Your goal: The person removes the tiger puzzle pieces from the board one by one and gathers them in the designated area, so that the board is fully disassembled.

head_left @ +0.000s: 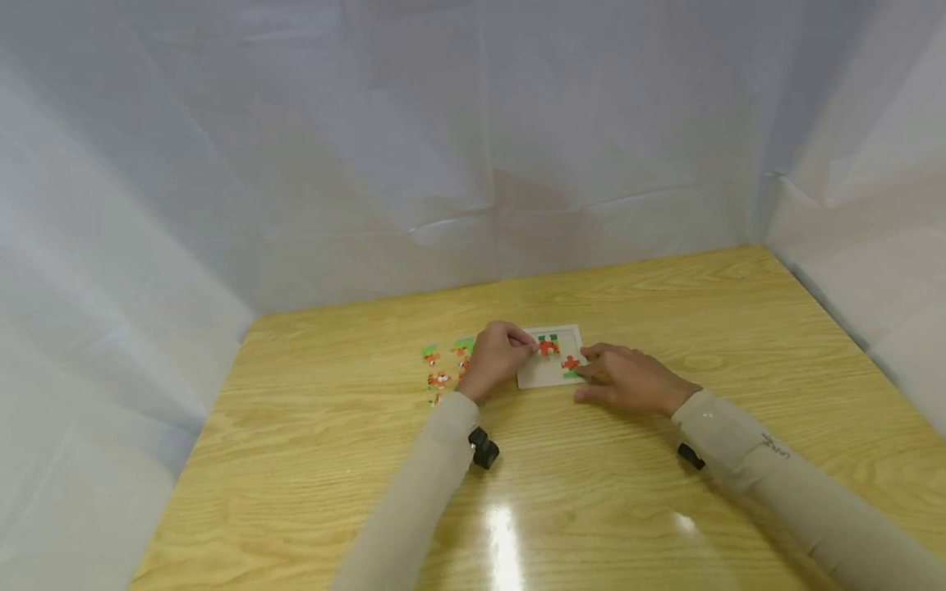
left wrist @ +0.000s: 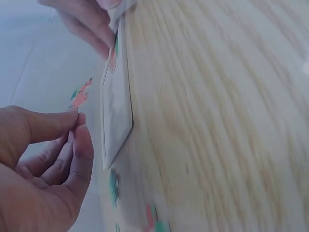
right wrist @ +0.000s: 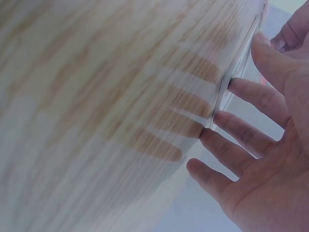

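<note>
My left hand (head_left: 497, 358) pinches an orange and green puzzle piece (left wrist: 79, 98) between thumb and fingertip, holding it up over the white puzzle tray (head_left: 538, 377). Another orange and green puzzle piece (head_left: 571, 364) lies inside the tray along its right side. Beside that piece is my right hand (head_left: 628, 379), its fingertips at the tray's right edge. The right wrist view shows the fingers (right wrist: 246, 133) of this hand spread and fairly straight, fingertips down at the tray's edge and the tabletop.
Several loose puzzle pieces (head_left: 439, 380) with orange and green print lie on the wooden table (head_left: 318, 460) left of the tray, partly hidden by my left hand. White sheeting (head_left: 414, 164) hangs behind the table and along both sides.
</note>
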Motion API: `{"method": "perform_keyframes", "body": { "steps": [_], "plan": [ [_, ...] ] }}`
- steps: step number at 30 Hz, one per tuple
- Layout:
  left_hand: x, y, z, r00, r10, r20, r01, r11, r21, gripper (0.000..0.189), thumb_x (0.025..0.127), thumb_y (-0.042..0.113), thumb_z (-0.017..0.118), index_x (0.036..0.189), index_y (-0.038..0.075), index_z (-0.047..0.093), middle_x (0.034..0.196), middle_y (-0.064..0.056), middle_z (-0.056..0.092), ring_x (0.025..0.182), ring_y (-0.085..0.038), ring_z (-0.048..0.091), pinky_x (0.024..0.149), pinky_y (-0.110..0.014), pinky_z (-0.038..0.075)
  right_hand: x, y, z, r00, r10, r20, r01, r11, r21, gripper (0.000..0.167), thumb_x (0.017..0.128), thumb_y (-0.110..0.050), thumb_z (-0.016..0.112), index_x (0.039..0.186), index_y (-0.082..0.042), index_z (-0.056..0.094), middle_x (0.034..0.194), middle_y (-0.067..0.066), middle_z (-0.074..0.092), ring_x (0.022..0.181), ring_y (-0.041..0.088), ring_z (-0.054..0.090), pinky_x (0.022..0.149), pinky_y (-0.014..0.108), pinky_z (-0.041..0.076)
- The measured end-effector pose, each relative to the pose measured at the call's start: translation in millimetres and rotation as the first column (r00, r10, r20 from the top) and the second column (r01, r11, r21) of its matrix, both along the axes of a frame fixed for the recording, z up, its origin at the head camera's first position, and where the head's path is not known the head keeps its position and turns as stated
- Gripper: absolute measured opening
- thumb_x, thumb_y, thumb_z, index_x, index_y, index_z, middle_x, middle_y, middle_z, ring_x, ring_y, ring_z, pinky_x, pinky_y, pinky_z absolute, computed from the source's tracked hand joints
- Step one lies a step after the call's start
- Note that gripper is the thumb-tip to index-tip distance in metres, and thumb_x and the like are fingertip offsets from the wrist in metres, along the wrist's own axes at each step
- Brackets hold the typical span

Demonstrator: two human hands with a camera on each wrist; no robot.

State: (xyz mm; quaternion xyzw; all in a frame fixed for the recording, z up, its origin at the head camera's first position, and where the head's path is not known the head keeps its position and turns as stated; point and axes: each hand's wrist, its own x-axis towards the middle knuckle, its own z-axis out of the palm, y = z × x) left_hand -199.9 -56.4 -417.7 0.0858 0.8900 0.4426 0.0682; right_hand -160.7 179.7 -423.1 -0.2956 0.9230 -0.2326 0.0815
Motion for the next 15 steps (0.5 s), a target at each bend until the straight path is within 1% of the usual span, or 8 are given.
{"method": "perform_keyframes", "body": {
  "steps": [8,11,15],
  "plan": [
    [5.8,-25.3,5.1,0.999,0.022,0.045,-0.024,0.999,0.042,0.014,0.096,0.018,0.069,0.098,0.005,0.076,0.093,-0.005,0.071,0.073,-0.019,0.061,0.060,-0.031,0.050,-2.3,1,-1.3,1.000,0.016,-0.003,-0.016,1.000,-0.008,0.039,0.096,-0.034,0.071,0.119,-0.002,0.074,0.138,0.020,0.059,0.137,0.039,0.047,0.106,0.060,0.041],
    [7.2,-34.0,6.0,0.997,0.042,0.059,-0.044,0.999,0.033,0.014,0.096,0.016,0.068,0.098,0.005,0.077,0.095,-0.007,0.072,0.073,-0.019,0.061,0.060,-0.032,0.049,-2.5,2,-1.4,1.000,0.018,-0.013,-0.018,1.000,-0.005,0.042,0.096,-0.034,0.071,0.122,-0.001,0.072,0.137,0.019,0.060,0.136,0.039,0.048,0.106,0.060,0.041],
    [9.3,-44.3,6.4,0.996,0.066,0.065,-0.067,0.998,0.016,0.012,0.094,0.013,0.068,0.096,0.004,0.077,0.094,-0.008,0.072,0.070,-0.018,0.058,0.059,-0.031,0.048,-2.8,4,-1.3,1.000,0.011,-0.022,-0.011,1.000,-0.013,0.041,0.096,-0.036,0.071,0.120,-0.003,0.074,0.133,0.017,0.064,0.136,0.040,0.048,0.106,0.061,0.040]
  ]
}}
